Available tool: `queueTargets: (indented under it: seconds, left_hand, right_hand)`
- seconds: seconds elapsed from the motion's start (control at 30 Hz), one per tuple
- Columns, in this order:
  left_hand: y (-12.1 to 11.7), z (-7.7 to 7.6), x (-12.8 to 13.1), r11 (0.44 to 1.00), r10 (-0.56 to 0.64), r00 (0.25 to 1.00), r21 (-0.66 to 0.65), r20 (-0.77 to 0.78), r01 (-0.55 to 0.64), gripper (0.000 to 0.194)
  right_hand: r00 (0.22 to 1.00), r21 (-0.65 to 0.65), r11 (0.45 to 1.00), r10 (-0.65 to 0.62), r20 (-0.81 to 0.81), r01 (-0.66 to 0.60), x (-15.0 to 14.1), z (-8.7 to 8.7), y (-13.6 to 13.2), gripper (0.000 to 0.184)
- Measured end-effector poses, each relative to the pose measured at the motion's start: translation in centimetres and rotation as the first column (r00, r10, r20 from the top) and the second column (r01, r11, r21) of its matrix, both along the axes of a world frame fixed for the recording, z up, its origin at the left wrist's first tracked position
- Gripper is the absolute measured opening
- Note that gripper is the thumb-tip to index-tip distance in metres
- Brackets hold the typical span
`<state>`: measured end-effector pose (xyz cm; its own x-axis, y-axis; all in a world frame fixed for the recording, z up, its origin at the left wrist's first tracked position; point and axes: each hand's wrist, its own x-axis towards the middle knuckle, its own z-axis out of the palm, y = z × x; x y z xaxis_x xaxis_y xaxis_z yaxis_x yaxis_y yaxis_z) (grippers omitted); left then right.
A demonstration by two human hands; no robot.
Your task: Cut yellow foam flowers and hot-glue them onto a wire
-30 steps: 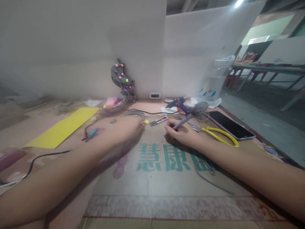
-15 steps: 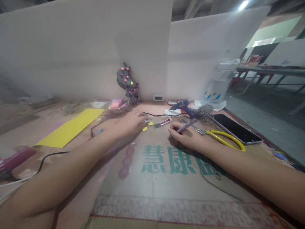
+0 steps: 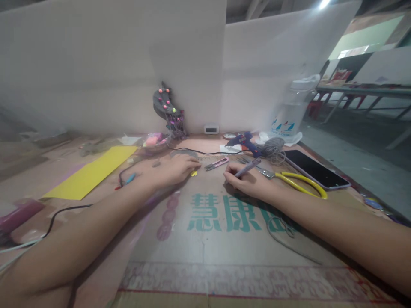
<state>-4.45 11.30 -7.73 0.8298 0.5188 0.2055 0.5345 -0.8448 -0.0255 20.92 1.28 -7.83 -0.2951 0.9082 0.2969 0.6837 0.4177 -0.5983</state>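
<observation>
My right hand is closed around a greyish-purple pen, its side resting on the printed board. My left hand lies palm down to the left, fingers drawn together and fingertips on the surface; what is under them is hidden. Beside those fingertips shows a small yellow flower cutout. Pink-handled thread snips lie between the two hands. Just past my right wrist are yellow-handled scissors.
A blue glue gun, a coil of grey cord and a phone lie at the right, before a clear bottle. At left are yellow paper and a maroon tool. A bead-dotted crescent ornament stands behind.
My left hand has moved slightly right, and its fingertips now cover the spot where a second yellow flower cutout lay. My right hand still holds the pen. The view has shifted a little.
</observation>
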Motion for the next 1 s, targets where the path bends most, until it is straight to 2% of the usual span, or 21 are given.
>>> queueTargets:
  seconds: [0.23,0.33,0.6,0.83,1.0]
  left_hand:
    - [0.0,0.3,-0.1,0.995,0.098,0.993,0.014,0.065,-0.100,0.024]
    - [0.3,0.4,-0.3,0.993,0.101,0.994,0.052,0.048,-0.103,0.019]
    - [0.8,-0.5,-0.6,0.978,0.107,0.994,0.183,-0.024,-0.101,0.026]
    - [1.2,-0.4,-0.6,0.978,0.097,0.995,0.187,-0.019,-0.091,0.022]
    - [1.0,-0.4,-0.4,0.980,0.156,0.988,0.121,0.022,-0.157,0.021]
  right_hand:
    - [1.000,-0.007,1.000,0.003,0.021,-0.003,0.2,-0.2,0.1,0.021]
    - [1.000,-0.010,1.000,0.009,0.022,-0.009,0.2,-0.2,0.1,0.022]
    - [1.000,-0.038,0.999,0.019,0.004,-0.019,0.0,-0.1,0.0,0.024]
    - [0.999,-0.035,0.999,0.038,0.000,-0.038,0.1,-0.2,0.1,0.023]
    - [0.999,0.039,0.998,0.042,0.004,-0.042,0.2,-0.2,0.2,0.022]
